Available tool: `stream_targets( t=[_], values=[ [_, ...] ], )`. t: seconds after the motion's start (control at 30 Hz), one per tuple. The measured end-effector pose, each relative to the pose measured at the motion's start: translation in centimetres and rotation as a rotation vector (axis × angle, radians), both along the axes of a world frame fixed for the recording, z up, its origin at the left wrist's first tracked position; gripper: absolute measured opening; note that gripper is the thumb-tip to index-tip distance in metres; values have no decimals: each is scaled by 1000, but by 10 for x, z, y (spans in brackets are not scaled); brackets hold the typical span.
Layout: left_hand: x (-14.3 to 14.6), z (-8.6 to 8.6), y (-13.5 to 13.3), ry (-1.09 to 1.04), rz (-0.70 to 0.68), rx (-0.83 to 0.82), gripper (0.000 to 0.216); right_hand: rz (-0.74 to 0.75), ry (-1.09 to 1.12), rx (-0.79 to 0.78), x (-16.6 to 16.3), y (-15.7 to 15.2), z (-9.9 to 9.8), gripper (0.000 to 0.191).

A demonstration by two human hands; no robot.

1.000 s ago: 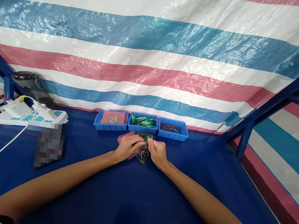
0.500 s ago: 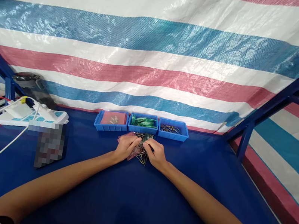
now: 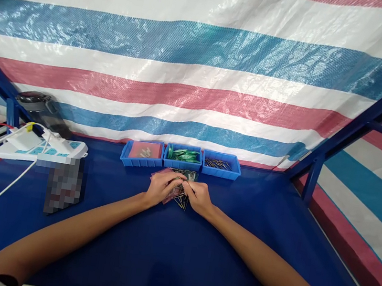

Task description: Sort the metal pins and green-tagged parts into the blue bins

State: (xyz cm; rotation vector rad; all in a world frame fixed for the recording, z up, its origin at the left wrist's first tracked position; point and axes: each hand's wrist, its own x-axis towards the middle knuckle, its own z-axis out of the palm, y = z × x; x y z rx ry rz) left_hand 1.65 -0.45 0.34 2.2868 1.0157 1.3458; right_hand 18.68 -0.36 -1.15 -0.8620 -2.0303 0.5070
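My left hand (image 3: 161, 187) and my right hand (image 3: 199, 196) meet over a small heap of thin metal pins (image 3: 181, 201) and pink bags (image 3: 169, 196) on the blue table. The fingers of both hands are curled and pinched together at the heap; what they hold is too small to name. Just behind stand three blue trays: the left tray (image 3: 142, 153) with pink bags, the middle tray (image 3: 183, 156) with green parts, the right tray (image 3: 221, 165) with metal pins.
A white power strip (image 3: 41, 145) with white cables lies at the left, beside a blurred dark box (image 3: 63, 185). A black device (image 3: 39, 107) stands behind it. A striped tarp forms the back wall, and a blue frame post (image 3: 311, 181) rises at the right.
My hands have drawn closer together over the heap, the fingertips now nearly touching. Nothing else has moved.
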Motion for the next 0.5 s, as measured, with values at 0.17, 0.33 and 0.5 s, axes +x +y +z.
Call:
stream_targets(
  t=[0.17, 0.33, 0.5],
  values=[
    [0, -1, -2, -35, 19, -15, 23, -39, 31, -25, 0, 2, 1, 48],
    [-1, -3, 1, -23, 53, 34, 24, -113, 101, -32, 1, -1, 5, 45],
    [0, -7, 5, -37, 22, 36, 23, -128, 188, -51, 1, -3, 7, 24]
  ],
)
